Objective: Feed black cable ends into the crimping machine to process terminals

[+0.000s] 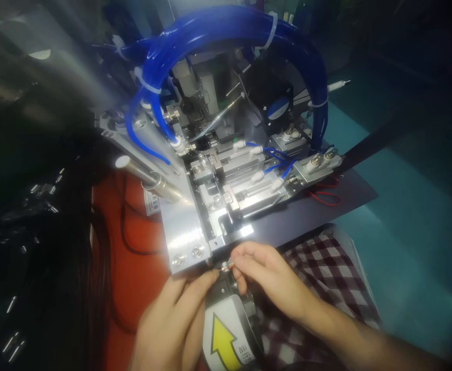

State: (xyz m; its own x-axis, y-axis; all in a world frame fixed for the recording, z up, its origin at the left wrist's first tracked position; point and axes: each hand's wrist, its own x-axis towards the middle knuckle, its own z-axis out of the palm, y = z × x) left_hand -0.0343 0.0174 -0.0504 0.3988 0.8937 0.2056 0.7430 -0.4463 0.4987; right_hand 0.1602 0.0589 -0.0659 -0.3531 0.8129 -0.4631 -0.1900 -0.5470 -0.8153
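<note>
Just in front of the machine (189, 242), my two hands meet over a small silvery piece with thin reddish strands (227, 266); its exact kind is too small to tell. My right hand (266, 270) pinches the piece from the right between thumb and fingers. From the left, my left hand (175, 314) has its thumb and forefinger closed at the piece's other end, and its remaining fingers are curled underneath. Directly below the fingertips is a dark machine part bearing a white label (210, 330) with a yellow arrow.
A thick bundle of blue air tubes (233, 26) arches over metal slides and white fittings (257, 176). An upright metal rod (154, 180) stands left of them. An orange surface (141, 278) lies at left, a checked cloth (326, 273) at right. Loose dark cables (98, 268) hang at left.
</note>
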